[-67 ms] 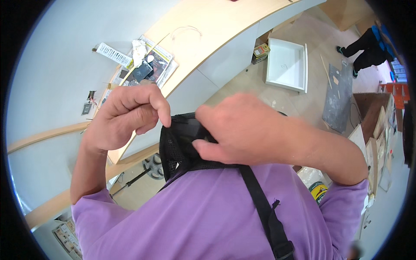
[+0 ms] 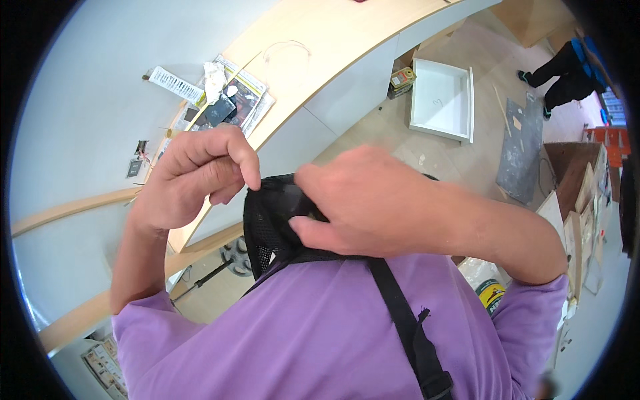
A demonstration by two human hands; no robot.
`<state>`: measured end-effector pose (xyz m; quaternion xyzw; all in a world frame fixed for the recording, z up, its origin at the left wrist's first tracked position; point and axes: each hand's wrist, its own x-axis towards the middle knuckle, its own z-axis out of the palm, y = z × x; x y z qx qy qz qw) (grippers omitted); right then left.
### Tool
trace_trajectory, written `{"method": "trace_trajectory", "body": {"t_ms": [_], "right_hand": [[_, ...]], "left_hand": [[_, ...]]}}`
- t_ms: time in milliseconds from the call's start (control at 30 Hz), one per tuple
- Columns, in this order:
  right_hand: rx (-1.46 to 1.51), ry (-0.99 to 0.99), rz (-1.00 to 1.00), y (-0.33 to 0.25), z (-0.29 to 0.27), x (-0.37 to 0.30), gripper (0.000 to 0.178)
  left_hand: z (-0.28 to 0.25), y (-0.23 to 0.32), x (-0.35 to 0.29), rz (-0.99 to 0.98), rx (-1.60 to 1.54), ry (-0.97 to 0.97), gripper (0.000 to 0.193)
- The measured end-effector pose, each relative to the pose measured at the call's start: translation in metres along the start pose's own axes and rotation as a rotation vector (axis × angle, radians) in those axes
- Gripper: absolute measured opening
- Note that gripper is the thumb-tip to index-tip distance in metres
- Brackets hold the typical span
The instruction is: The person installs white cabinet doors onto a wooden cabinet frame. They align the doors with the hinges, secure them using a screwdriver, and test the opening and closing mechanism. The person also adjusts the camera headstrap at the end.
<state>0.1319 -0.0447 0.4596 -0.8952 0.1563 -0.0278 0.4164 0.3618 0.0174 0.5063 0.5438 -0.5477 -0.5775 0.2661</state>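
Both hands meet at the middle of the frame, close under the camera, on a black mesh pouch (image 2: pixel 270 223) that hangs at the chest of the person's purple shirt (image 2: pixel 300 333). The left hand (image 2: pixel 193 177), left of centre, is curled nearly closed, thumb and forefinger pinched together at the pouch's upper left rim; whether they actually trap the fabric or only touch it is hard to tell. The right hand (image 2: pixel 373 200), right of centre, lies over the pouch's upper right side with its fingers folded down onto the cloth and the thumb tucked beneath, so it has hold of that edge.

The pouch sits between the two hands and partly under the right one, with its lower edge against the shirt. A black webbing strap (image 2: pixel 400 313) runs from it down toward the lower right of the frame.

Judging by its look, the pouch is light, soft and floppy netting. It will crumple rather than keep its shape, is not fragile, and is best taken by its hemmed rim or the strap rather than the loose mesh.

Behind, a curved wooden surface (image 2: pixel 320 60) crosses the upper frame with papers (image 2: pixel 247 93) at upper left, and a white tray (image 2: pixel 440 100) lies on the floor at upper right.
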Motion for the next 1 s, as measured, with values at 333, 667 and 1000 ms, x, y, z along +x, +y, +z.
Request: {"method": "trace_trajectory", "body": {"t_ms": [333,667,1000], "right_hand": [[-0.099,-0.086,-0.127,0.020,-0.002,0.000,0.034],[-0.542,-0.174,0.044,0.024,-0.029,0.014,0.030],[-0.445,-0.241,0.107,0.037,-0.071,-0.038,0.015]], "left_hand": [[-0.029,-0.027,-0.003,0.178,-0.329,0.069,0.013],[-0.014,-0.024,0.011,0.050,0.037,-0.046,0.014],[-0.014,-0.036,0.031,0.162,0.018,-0.190,0.013]]}}
